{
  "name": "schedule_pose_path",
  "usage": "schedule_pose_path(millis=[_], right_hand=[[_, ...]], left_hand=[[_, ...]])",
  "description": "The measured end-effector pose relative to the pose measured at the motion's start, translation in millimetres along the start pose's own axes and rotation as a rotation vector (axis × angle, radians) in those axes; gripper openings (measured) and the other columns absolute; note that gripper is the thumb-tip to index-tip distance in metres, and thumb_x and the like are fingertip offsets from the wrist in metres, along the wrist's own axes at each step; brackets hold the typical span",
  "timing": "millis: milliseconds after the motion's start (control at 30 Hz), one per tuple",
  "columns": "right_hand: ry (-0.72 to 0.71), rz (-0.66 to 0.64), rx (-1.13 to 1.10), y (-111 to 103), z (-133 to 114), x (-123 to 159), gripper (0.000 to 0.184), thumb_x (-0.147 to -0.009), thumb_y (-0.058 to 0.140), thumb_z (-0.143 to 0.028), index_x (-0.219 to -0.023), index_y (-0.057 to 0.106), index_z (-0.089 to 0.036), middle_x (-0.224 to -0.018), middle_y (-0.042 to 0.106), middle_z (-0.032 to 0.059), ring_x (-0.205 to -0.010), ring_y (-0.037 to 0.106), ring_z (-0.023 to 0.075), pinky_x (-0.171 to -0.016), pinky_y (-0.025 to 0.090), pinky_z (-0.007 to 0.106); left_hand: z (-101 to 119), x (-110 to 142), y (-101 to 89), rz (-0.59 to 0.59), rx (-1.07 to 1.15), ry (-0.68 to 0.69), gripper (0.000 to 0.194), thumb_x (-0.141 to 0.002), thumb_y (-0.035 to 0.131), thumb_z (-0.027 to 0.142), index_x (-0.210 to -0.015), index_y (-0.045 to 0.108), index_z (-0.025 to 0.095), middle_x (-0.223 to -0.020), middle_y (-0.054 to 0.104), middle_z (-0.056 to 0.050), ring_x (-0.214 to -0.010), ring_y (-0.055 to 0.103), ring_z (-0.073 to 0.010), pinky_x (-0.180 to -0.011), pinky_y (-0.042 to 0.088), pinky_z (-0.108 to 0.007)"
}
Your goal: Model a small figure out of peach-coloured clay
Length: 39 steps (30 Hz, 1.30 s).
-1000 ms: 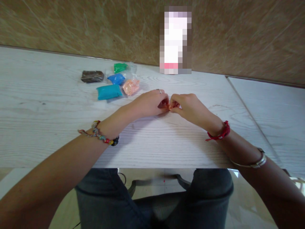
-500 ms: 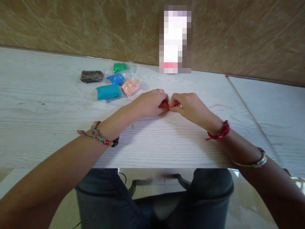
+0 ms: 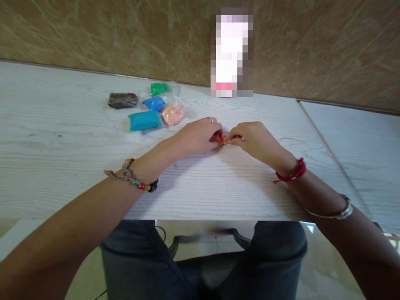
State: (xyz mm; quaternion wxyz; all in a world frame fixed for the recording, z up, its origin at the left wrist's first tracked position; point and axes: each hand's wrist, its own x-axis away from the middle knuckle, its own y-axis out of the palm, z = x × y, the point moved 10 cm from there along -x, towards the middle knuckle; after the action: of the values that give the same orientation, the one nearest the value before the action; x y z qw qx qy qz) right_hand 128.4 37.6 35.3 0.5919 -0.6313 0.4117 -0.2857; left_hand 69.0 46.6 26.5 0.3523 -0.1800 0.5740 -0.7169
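A small, uneven piece of orange modelling clay point(image 3: 224, 140) sits between my two hands, just above or on the white table. My left hand point(image 3: 204, 132) has its fingers curled and pinched round the clay's left side, hiding part of it. At the clay's right edge, my right hand point(image 3: 250, 135) pinches with thumb and forefinger. Beyond my left hand lie clear bags of soft clay: a peach one point(image 3: 173, 113), a turquoise one point(image 3: 145, 120), a blue one point(image 3: 154, 103), a green one point(image 3: 159, 88) and a dark brown one point(image 3: 123, 100).
A phone-like upright object point(image 3: 231, 54), blurred out by blocks, leans on the brown marbled wall point(image 3: 93, 37) at the table's back. The white wood-grain table point(image 3: 200, 187) has a seam to the right. My knees are under its front edge.
My right hand has shifted slightly right, away from my left hand, so more of the orange clay shows between them. The bags lie as before.
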Motion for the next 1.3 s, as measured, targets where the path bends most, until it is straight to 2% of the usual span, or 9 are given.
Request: schedule_pose_path(millis=[200, 400, 533, 700, 867, 1067, 1300], right_hand=[[0.001, 0.003, -0.006, -2.8, 1.7, 0.8, 0.02, -0.08, 0.048, -0.013, -0.081, 0.069, -0.012, -0.08, 0.068, 0.0074, -0.075, 0.059, 0.0163, -0.067, 0.039, 0.026], [-0.027, 0.086, -0.063, -18.1, 8.8, 5.8, 0.015, -0.078, 0.053, -0.013, -0.083, 0.068, -0.013, -0.081, 0.067, 0.006, -0.073, 0.058, 0.0144, -0.068, 0.039, 0.025], [-0.076, 0.057, -0.126, -10.7, 4.6, 6.0, 0.014, -0.077, 0.059, -0.02, -0.086, 0.068, -0.013, -0.079, 0.064, 0.0051, -0.071, 0.056, 0.0143, -0.067, 0.04, 0.025], [-0.12, 0.14, -0.178, -7.6, 1.3, 4.1, 0.034, -0.073, 0.065, -0.029, -0.103, 0.062, -0.013, -0.096, 0.058, 0.0092, -0.082, 0.055, 0.018, -0.074, 0.042, 0.03], [-0.115, 0.081, -0.248, 2.0, 4.6, 1.9, 0.026, -0.076, 0.062, -0.033, -0.094, 0.066, -0.014, -0.09, 0.056, 0.0079, -0.079, 0.055, 0.0169, -0.075, 0.043, 0.03], [-0.119, 0.038, -0.332, 4.1, 3.0, 1.2, 0.028, -0.075, 0.062, -0.031, -0.097, 0.066, -0.015, -0.094, 0.056, 0.0087, -0.082, 0.055, 0.0163, -0.078, 0.043, 0.03], [-0.112, -0.045, -0.435, 3.4, 2.3, 5.3, 0.022, -0.07, 0.067, -0.026, -0.089, 0.067, -0.016, -0.087, 0.062, 0.0055, -0.077, 0.056, 0.0143, -0.067, 0.043, 0.026]], left_hand=[[-0.1, 0.4, 0.2, 0.009, 0.003, -0.004, 0.023, -0.077, 0.05, 0.03, -0.088, 0.061, 0.013, -0.087, 0.058, -0.005, -0.073, 0.052, -0.0125, -0.059, 0.035, -0.022], [-1.6, 2.0, -2.2, 0.004, 0.033, -0.009, 0.027, -0.079, 0.049, 0.035, -0.09, 0.061, 0.014, -0.09, 0.058, -0.006, -0.073, 0.052, -0.0129, -0.057, 0.034, -0.022], [-3.7, 1.4, -0.7, 0.002, 0.031, 0.012, 0.025, -0.078, 0.051, 0.034, -0.09, 0.06, 0.014, -0.091, 0.058, -0.005, -0.074, 0.053, -0.013, -0.058, 0.034, -0.022], [-1.3, 0.0, -0.5, 0.028, 0.016, 0.078, 0.021, -0.083, 0.044, 0.025, -0.089, 0.061, 0.015, -0.09, 0.057, -0.005, -0.075, 0.053, -0.0119, -0.066, 0.037, -0.023], [-0.9, 0.6, -1.8, 0.022, 0.077, 0.069, 0.021, -0.08, 0.051, 0.028, -0.091, 0.061, 0.015, -0.09, 0.058, -0.004, -0.075, 0.053, -0.0116, -0.066, 0.037, -0.022], [-10.5, 2.2, -1.1, 0.001, 0.073, -0.001, 0.025, -0.077, 0.053, 0.034, -0.089, 0.062, 0.014, -0.086, 0.058, -0.004, -0.074, 0.053, -0.0134, -0.066, 0.038, -0.024], [-6.6, 0.5, -3.8, -0.001, 0.097, 0.089, 0.019, -0.078, 0.052, 0.024, -0.091, 0.063, 0.015, -0.09, 0.059, -0.004, -0.081, 0.053, -0.0128, -0.071, 0.039, -0.023]])
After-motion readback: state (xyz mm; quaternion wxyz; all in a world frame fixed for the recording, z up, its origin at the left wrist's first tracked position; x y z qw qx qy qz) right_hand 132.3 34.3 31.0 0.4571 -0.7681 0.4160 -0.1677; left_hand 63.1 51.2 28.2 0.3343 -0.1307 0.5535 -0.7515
